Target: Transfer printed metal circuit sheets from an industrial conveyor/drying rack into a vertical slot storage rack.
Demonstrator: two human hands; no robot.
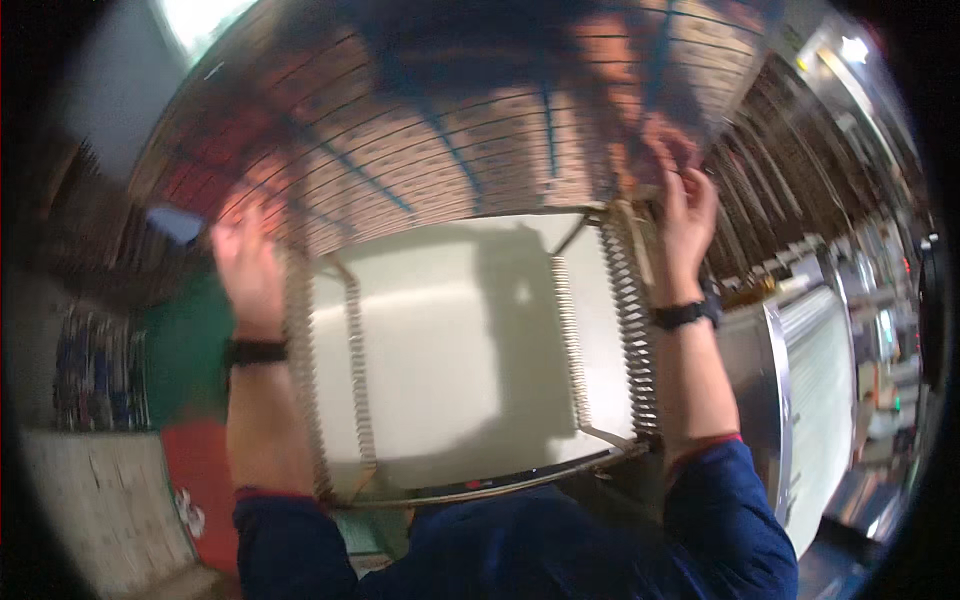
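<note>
A large glossy panel (470, 140), with rows of small copper-pink blocks and blue-green stripes, fills the far part of the view. It mirrors both my hands. My left hand (248, 265) is at its lower left, fingers stretched out towards their reflection. At the lower right, my right hand (688, 215) has its fingers raised and slightly bent. Blur hides whether either hand touches the panel. Between my forearms is a rack (640, 345) with toothed side rails and a pale flat base (430, 360). Two coiled inner rails (570, 340) run along it.
Stacked dark panels or racks (790, 170) stand at the far right. Nearer, on the right, is a metal-edged unit with a pale top (815, 410). To the left are a green surface (185, 340), a red surface (205, 480) and a pale boxy surface (100, 500).
</note>
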